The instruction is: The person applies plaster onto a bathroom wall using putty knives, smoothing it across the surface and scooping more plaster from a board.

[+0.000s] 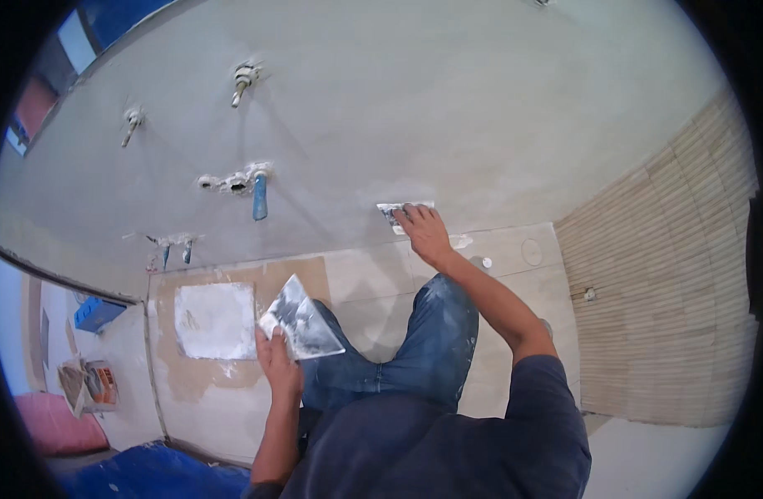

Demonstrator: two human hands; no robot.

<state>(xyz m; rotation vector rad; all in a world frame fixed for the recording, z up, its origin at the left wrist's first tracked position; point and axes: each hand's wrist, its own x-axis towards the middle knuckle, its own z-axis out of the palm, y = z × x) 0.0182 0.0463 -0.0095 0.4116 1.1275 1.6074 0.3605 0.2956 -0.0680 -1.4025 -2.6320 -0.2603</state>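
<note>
My right hand (424,233) grips a small flat metal spreader (386,213), held against the grey plastered wall (481,125) low down, just above the floor. My left hand (278,366) is closed on a larger square metal plate (305,320) smeared with white paste, held over my left leg. To its left on the floor lies a square white board (211,320), coated with white material, on a brown sheet (315,270).
Pipe fittings (243,81) and a blue pipe stub (260,200) stick out from the wall. A ribbed tiled wall (647,274) stands right. At left are a blue box (98,312), an open bag (86,387) and pink material (57,424). A blue sheet (148,474) lies lower left.
</note>
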